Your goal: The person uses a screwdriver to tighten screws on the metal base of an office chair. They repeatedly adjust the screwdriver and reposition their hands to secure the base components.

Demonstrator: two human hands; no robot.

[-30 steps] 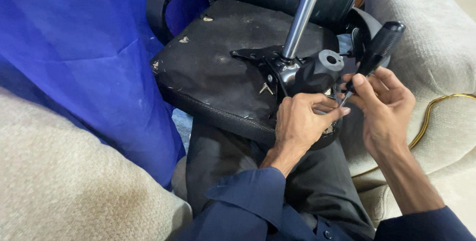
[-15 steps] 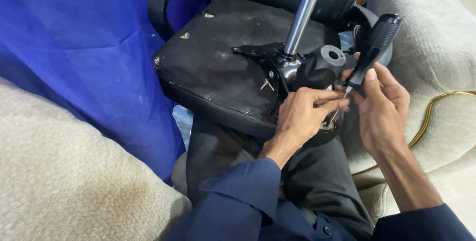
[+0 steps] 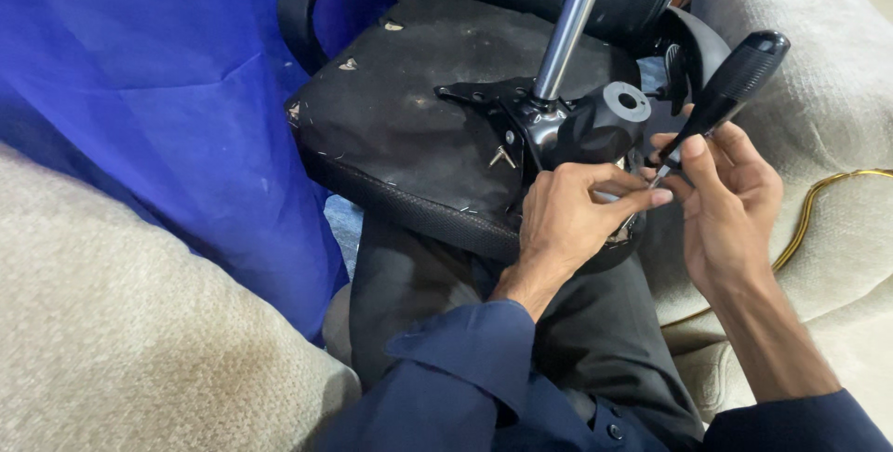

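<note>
Seemingly mid-fastening, the right hand point(image 3: 735, 196) grips a black-handled screwdriver point(image 3: 721, 99) while the left hand point(image 3: 572, 215) pinches its tip at the mechanism point(image 3: 577, 126) under an upturned chair seat point(image 3: 409, 136) on the lap; next needs steady alignment.

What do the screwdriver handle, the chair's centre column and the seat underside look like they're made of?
Screwdriver handle: matte black, finely ribbed, likely rubber or plastic. Centre column: smooth silvery metal with a bright streak, probably chromed steel. Seat underside: dull black fabric, dusty, apparently stapled at the edges.
</note>
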